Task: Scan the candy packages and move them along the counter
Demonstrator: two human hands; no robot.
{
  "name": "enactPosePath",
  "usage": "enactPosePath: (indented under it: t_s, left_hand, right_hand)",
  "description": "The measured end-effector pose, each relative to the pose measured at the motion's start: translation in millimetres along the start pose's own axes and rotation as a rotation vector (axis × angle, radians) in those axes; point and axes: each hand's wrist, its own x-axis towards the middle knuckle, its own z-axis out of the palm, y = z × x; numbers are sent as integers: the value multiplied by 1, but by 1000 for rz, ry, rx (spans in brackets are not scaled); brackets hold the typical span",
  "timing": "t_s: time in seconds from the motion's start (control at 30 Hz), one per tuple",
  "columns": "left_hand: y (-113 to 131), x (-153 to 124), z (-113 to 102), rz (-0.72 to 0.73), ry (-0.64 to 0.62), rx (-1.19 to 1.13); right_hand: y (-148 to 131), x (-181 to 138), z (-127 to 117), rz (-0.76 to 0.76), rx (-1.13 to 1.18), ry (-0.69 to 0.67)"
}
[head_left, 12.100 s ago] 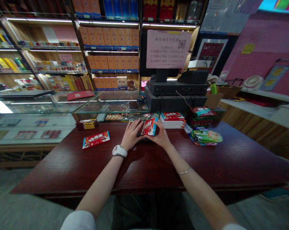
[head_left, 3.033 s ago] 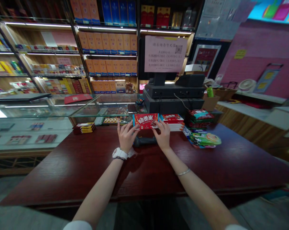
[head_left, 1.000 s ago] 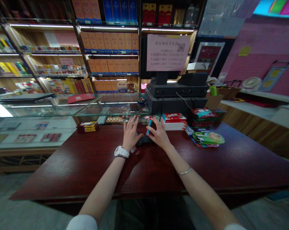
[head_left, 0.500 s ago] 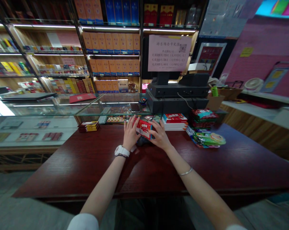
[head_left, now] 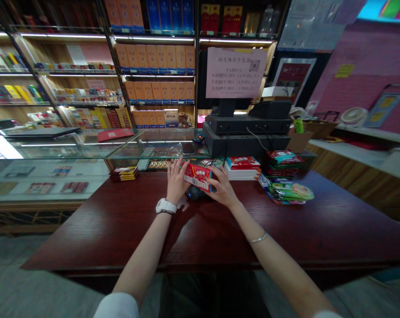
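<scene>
Tilted above the dark wooden counter [head_left: 120, 229] is a small red snack box [head_left: 199, 177], its printed side with a barcode facing me. My right hand [head_left: 222, 186] grips the box's right end between thumb and fingers. At the left end is my left hand [head_left: 176, 180], its fingers pointing up and its inner side against the box; the thumb's contact is partly hidden. Just below the box sits a black device [head_left: 196, 193] with a small blue light, partly covered by the box and right hand. A white watch [head_left: 166, 206] is on my left wrist.
Right of my hands stand a stack of red-and-white boxes [head_left: 242, 168], piled dark red packets [head_left: 282, 163] and green packets [head_left: 292, 193]. Small yellow-and-red packs [head_left: 123, 173] lie left. Behind are a glass display case [head_left: 167, 150] and a register with monitor [head_left: 246, 132].
My left hand has shifted slightly left along the box, uncovering more of its front. The black device shows more, with its blue light visible. The right hand has hardly moved.
</scene>
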Motion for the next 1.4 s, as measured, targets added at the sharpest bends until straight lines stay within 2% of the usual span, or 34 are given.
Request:
enactPosePath:
  t_s: [0.17, 0.3, 0.5, 0.77, 1.4]
  left_hand:
    - [3, 1, -7, -15, 11, 25]
    - [8, 1, -8, -7, -13, 37]
    - [13, -1, -5, 55, -34, 59]
    - [9, 0, -5, 47, -77, 79]
    - [6, -1, -2, 102, -153, -7]
  right_hand:
    - [10, -6, 4, 176, -74, -33]
    - [20, -12, 10, 242, -135, -51]
    - [28, -18, 16, 278, -139, -126]
    - [28, -15, 7, 285, -72, -192]
    - [42, -21, 1, 366, -54, -190]
